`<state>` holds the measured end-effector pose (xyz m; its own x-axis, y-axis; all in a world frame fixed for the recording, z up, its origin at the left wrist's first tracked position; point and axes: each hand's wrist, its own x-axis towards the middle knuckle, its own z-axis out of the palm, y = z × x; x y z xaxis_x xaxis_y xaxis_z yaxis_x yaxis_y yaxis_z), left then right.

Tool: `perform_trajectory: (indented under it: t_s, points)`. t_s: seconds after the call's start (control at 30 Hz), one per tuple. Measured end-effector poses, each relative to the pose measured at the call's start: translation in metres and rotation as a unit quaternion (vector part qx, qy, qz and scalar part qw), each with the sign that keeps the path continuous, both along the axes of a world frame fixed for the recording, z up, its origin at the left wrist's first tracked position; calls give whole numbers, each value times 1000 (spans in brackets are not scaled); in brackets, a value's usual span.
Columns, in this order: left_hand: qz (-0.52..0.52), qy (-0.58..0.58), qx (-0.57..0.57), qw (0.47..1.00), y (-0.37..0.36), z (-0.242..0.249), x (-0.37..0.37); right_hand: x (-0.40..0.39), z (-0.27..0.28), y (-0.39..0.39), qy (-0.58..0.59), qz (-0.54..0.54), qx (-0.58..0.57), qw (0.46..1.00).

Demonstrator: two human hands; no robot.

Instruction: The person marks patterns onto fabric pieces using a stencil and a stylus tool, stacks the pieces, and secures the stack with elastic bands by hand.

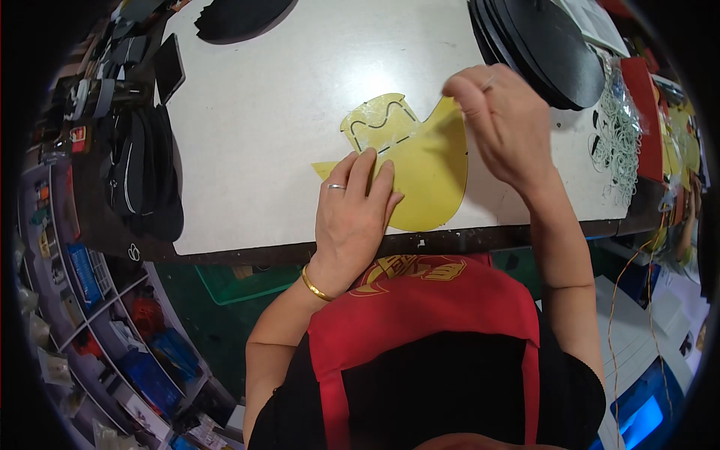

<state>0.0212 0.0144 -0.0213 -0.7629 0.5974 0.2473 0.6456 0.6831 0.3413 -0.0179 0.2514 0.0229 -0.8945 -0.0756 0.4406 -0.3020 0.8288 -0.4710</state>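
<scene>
A yellow template (431, 176) with a rounded body and pointed ends lies on the white table (255, 150) near its front edge. Its squarish upper part bears a dashed wavy line and a shiny film. My left hand (354, 206) rests flat on its lower left, fingers spread a little, pressing it to the table. Over its upper right tip is my right hand (506, 120), with thumb and fingers drawn together. Whatever those fingers hold, if anything, is hidden.
Stacked black oval pieces (544, 49) stand at the back right, beside tangled pale bands (616, 142) and a red box (643, 120). Another black piece (240, 16) lies at the back left. Black pieces (146, 169) and a dark flat device (169, 67) line the left edge.
</scene>
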Motion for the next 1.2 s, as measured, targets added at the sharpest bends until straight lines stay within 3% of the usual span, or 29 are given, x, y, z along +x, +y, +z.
perform_trajectory:
  t_s: [0.03, 0.07, 0.2, 0.3, 0.67, 0.77, 0.9, 1.0, 1.13, 1.2]
  points:
    - [-1, -2, -4, 1000, 1, 1, 0, -3, 3, -9, 12, 29, -14, 999]
    - [-1, -4, -8, 1000, 1, 2, -1, -6, 0, -18, -59, 62, -52, 995]
    - [-17, 17, -5, 1000, 1, 2, -3, -22, -15, -48, -167, 181, -88, 965]
    - [-16, 4, -21, 1000, -1, 4, -2, -43, -15, -52, -110, 165, 32, 980]
    - [-2, -17, -17, 1000, 1, 6, 0, -48, -10, -13, -34, 93, 110, 989]
    - [0, -17, -18, 1000, 1, 4, 2, -25, -4, -11, -63, 99, 128, 985]
    - [-6, -12, -27, 1000, 1, 3, 0, -4, 8, -15, -98, 100, 27, 990]
    - [-4, -24, -25, 999, 1, 3, -1, 7, -9, -32, -87, 170, -5, 982]
    - [-2, 3, -20, 1000, 0, -1, 2, 10, -13, -16, -79, 83, 54, 992]
    - [1, 11, -20, 1000, 1, 0, 1, 11, 0, 3, -115, 22, -53, 992]
